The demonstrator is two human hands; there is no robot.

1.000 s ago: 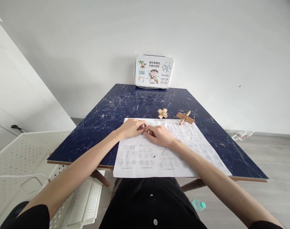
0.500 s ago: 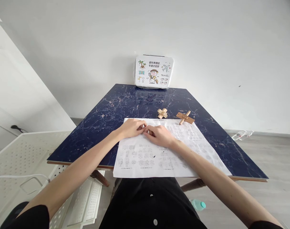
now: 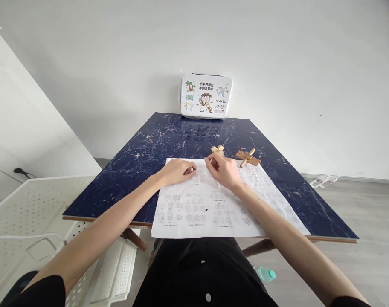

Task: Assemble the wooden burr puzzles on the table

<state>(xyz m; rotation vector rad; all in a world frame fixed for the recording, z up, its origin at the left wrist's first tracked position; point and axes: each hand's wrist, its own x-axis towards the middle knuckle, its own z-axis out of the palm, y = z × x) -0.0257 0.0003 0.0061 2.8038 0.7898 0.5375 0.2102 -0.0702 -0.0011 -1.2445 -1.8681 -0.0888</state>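
Note:
A large white sheet printed with small diagrams (image 3: 181, 228) lies over the near part of the dark blue marbled table (image 3: 143, 145). My left hand (image 3: 179, 171) rests on the sheet's far left part, fingers curled in, with anything inside them hidden. To its right, my right hand (image 3: 224, 171) is raised near the sheet's far edge, fingers bent and thumb close to them. Just beyond its knuckles is a light wooden interlocking puzzle (image 3: 217, 149), partly covered by the hand. Right of that hand sits a brown wooden puzzle of a flat board crossed by a stick (image 3: 248, 157).
A white case with cartoon prints (image 3: 206, 97) stands at the table's back against the wall. On the left is a white perforated rack (image 3: 31, 200) with a cable. A bottle with a teal cap (image 3: 266, 274) lies on the floor beneath the table's right side.
My right hand has moved away from my left, up and to the right, and now partly covers the light wooden puzzle. My left hand has stayed in place.

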